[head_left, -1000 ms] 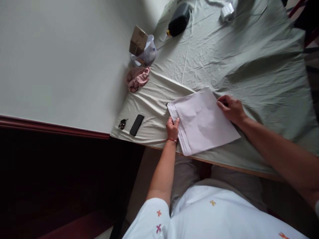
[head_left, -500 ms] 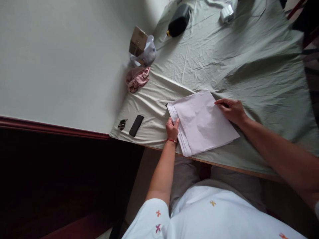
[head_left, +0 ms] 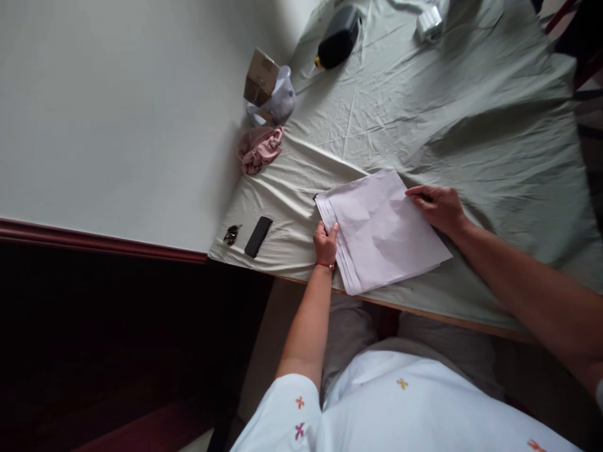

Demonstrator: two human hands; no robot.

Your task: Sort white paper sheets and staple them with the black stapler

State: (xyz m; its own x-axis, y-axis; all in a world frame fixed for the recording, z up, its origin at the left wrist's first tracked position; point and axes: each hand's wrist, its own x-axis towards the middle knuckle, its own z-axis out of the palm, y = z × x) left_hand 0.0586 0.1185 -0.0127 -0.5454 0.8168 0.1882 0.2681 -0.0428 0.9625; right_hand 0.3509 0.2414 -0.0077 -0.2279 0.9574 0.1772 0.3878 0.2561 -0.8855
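The folded white cloth (head_left: 384,232) is kept squared near the surface's (head_left: 471,113) 6 o'clock edge, pinched at its 9 o'clock side by the left hand (head_left: 326,243) and pressed flat at 3 o'clock under the right hand's (head_left: 438,207) loosely spread fingers.

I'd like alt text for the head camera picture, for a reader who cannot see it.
Seen from above, a person's left hand and right hand hold opposite edges of a stack of pale folded cloth on a table covered by a wrinkled green sheet. Beside the left hand lie a black phone and keys; farther off, a pink cloth and a dark bottle.
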